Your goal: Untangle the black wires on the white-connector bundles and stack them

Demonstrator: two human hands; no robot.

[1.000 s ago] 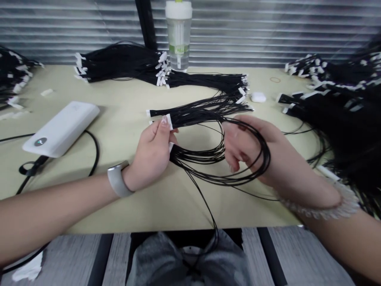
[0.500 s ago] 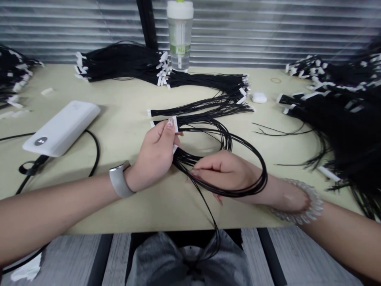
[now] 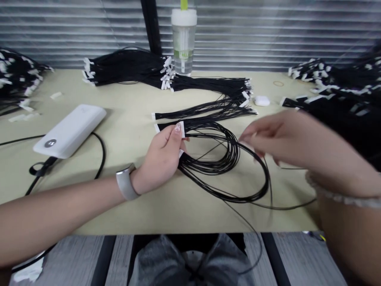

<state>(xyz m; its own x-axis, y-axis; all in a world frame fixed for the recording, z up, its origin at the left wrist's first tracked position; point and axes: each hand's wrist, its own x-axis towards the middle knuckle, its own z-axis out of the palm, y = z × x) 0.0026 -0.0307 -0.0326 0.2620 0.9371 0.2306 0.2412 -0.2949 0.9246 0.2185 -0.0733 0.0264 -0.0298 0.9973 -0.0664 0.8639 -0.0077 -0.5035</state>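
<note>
My left hand (image 3: 162,159) is closed on the white-tagged ends of a looped bundle of thin black wires (image 3: 226,163) at the middle of the table (image 3: 125,131). The loop lies on the table to the right of that hand. My right hand (image 3: 276,137) hovers above the loop's right side, blurred by motion, with finger and thumb pinched near a single thin black wire (image 3: 268,174) that trails down over the front edge. Whether that wire is in the pinch is unclear.
Bundles of black wires with white tags (image 3: 127,67) lie at the back, more at far left (image 3: 18,79) and in a big heap at right (image 3: 342,91). A water bottle (image 3: 183,37), a white power bank (image 3: 70,129) with its black cable, and a small white case (image 3: 262,100) also sit here.
My right hand has come out of the wire loop and risen up and to the right. The loop now lies on the table. My left hand has kept its hold.
</note>
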